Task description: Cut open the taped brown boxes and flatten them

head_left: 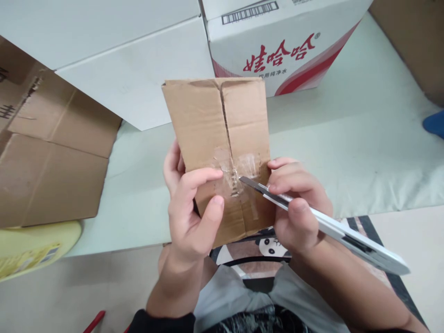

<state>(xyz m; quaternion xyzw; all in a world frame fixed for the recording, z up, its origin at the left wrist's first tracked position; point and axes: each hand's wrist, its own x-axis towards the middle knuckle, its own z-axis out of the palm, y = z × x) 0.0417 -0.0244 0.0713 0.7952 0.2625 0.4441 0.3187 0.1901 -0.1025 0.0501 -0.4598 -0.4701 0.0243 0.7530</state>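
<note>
A small brown cardboard box (204, 120) is held up in front of me, its seam running down the middle and clear tape (248, 166) stuck across the lower half. My left hand (194, 212) grips the box's left side, with the index fingertip on the face beside the tape and some fingers behind. In my right hand (300, 203) is a white utility knife (333, 226) with its blade out. The blade tip sits at the taped seam; whether it has cut in cannot be told. Right fingers also rest at the box's right edge.
White cartons, one with red lettering (280, 55), stand behind on a pale green cloth-covered table (347, 152). A larger cardboard box (65, 171) and a yellow container (41, 249) are at left. Another cardboard box (416, 41) and a blue object (434, 124) are at right.
</note>
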